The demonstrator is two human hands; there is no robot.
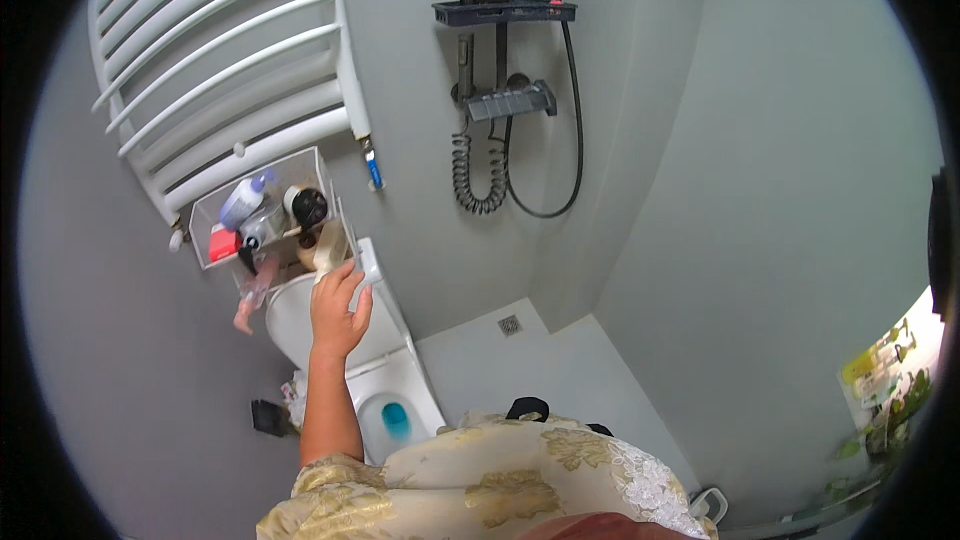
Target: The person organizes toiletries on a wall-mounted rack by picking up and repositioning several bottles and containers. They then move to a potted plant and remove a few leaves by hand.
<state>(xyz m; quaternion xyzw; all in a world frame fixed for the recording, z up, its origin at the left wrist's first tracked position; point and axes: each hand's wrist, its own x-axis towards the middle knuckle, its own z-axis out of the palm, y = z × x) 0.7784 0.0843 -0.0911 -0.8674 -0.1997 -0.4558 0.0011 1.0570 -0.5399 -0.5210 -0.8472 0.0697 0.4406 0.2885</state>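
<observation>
My left hand (340, 310) reaches up and forward, back of the hand facing me, fingers stretched and thumb apart. Its fingertips are at the base of a cream-coloured bottle (330, 243); I cannot tell whether they touch it. That bottle stands in a clear plastic organizer (322, 172) above the toilet's raised lid (290, 325). The organizer also holds a pale purple pump bottle (243, 204), a black-lidded jar (309, 206) and a red box (223, 243). A pink bottle (262, 282), partly blurred, sticks out at its front. My right hand is not visible.
A white towel radiator (240, 60) hangs above the organizer, with a blue-handled valve (374, 170) beside it. Below is the open toilet bowl (396, 422) with blue water. A shower set with a dark shelf (505, 12) and coiled hose (478, 175) is on the far wall.
</observation>
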